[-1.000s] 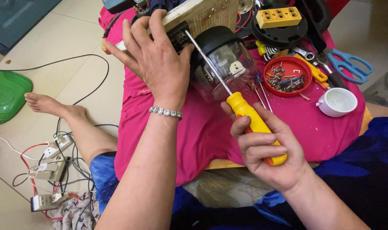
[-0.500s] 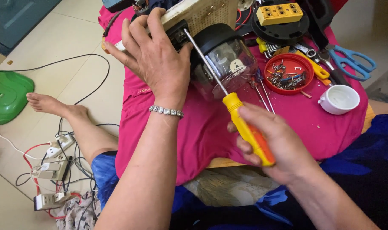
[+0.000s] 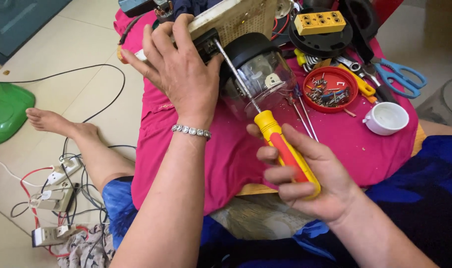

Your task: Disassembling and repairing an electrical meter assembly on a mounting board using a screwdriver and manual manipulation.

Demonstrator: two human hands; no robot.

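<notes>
One screwdriver [image 3: 280,144] — yellow-red handle, thin shaft.

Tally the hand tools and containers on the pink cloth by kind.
Screwdriver in the right hand: 1
Scissors: 1
Red dish of screws: 1
White cup: 1
Total: 4
The left hand steadies the appliance.

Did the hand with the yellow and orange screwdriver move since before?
Yes, slightly. The right hand with the yellow and orange plastic-handled screwdriver shifted a little up the handle, nearer the small white ceramic cup; the tip stays put.
</notes>
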